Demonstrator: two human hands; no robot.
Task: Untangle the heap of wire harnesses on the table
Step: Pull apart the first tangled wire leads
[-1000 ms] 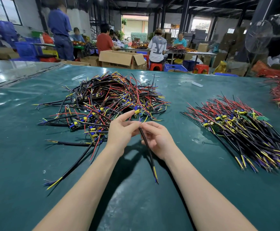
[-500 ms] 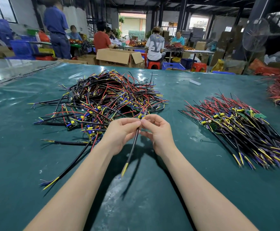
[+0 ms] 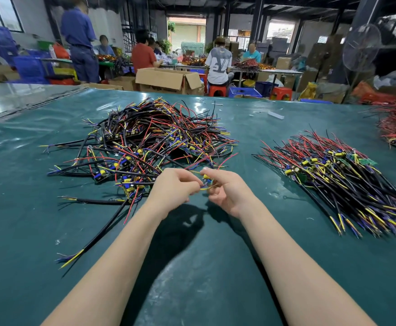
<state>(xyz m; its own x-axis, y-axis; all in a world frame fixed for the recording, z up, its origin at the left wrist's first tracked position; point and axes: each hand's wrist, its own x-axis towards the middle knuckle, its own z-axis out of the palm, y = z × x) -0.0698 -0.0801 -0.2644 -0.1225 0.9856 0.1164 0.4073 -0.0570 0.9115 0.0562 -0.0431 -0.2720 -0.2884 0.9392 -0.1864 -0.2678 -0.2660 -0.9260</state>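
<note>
Green sheeting covers the desk (image 3: 27,208) of a crowded workshop. Low over it, the left hand (image 3: 174,187) and right hand (image 3: 227,191) meet almost fingertip to fingertip. Both have curled fingers pinching one small harness (image 3: 206,177), of which only a yellow component and thin yellow and blue leads show between them. It sits at the near edge of the tangled heap (image 3: 150,142), whose red strands loop close by. The step looks like working this piece free. To do it well, I would grip close to the component, trace each lead by feel, and ease it out toward the body rather than tug, so neighbouring loops do not tighten. Well apart to the right, the sorted pile (image 3: 340,177) lies with its wires running parallel.
</note>
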